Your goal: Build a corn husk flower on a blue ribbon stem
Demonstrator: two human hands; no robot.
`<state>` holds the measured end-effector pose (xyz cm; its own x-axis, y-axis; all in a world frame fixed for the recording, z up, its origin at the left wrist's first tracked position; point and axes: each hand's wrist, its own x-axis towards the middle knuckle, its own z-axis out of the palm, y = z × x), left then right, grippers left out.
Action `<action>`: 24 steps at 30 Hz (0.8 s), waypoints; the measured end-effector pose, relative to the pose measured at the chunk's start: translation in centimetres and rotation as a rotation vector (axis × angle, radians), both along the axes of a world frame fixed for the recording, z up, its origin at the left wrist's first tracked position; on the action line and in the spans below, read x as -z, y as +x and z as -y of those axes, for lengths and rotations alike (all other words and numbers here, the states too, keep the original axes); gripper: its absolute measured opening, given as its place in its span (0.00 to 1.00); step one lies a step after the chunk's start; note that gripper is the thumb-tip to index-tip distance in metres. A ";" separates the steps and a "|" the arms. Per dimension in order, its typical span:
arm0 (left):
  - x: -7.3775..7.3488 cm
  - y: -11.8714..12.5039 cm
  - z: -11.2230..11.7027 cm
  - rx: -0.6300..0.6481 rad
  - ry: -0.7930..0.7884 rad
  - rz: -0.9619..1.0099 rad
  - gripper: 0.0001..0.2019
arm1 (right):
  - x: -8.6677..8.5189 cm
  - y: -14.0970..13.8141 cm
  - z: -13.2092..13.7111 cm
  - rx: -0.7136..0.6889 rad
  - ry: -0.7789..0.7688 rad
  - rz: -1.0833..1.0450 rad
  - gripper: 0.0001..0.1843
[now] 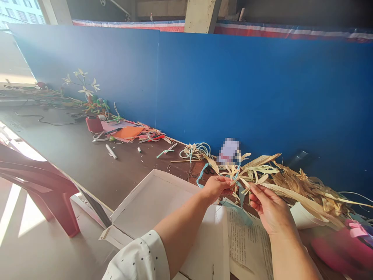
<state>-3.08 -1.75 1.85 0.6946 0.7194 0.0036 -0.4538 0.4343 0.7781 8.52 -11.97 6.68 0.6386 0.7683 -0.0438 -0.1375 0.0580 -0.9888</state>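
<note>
Above the table's right part, my left hand (219,187) pinches a flower of pale dried husk strips (233,173) near its base. My right hand (266,202) is closed on one husk strip (245,184) at the flower's right side, thumb against fingers. A light blue ribbon (242,194) hangs between the two hands. Just behind and right of them lies a heap of dried corn husks (303,182). Below my forearms is a shallow white box lid (163,194), and beside it a printed sheet (247,245).
Further left on the table are a red thread spool (94,124), orange paper (128,132), a white marker (111,151) and a husk-flower stem (84,83). A white cup (307,216) lies tilted at right. A blue panel (247,85) backs the table; a red plastic chair (37,182) stands at left.
</note>
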 end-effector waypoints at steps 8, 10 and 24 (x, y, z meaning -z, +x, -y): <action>0.0 0.0 0.1 0.005 -0.007 0.011 0.25 | 0.0 0.0 -0.3 -0.003 0.000 0.003 0.25; -0.1 0.0 0.1 0.006 -0.008 0.010 0.25 | -0.1 -0.3 -0.5 -0.002 -0.004 0.004 0.26; 0.0 0.1 0.1 -0.015 0.000 0.008 0.26 | 0.1 0.0 -2.0 0.064 0.021 0.025 0.22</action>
<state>-2.97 -1.86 1.90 0.6838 0.7296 0.0090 -0.4667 0.4278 0.7741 8.51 -9.98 6.59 0.6870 0.7266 -0.0111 -0.1078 0.0867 -0.9904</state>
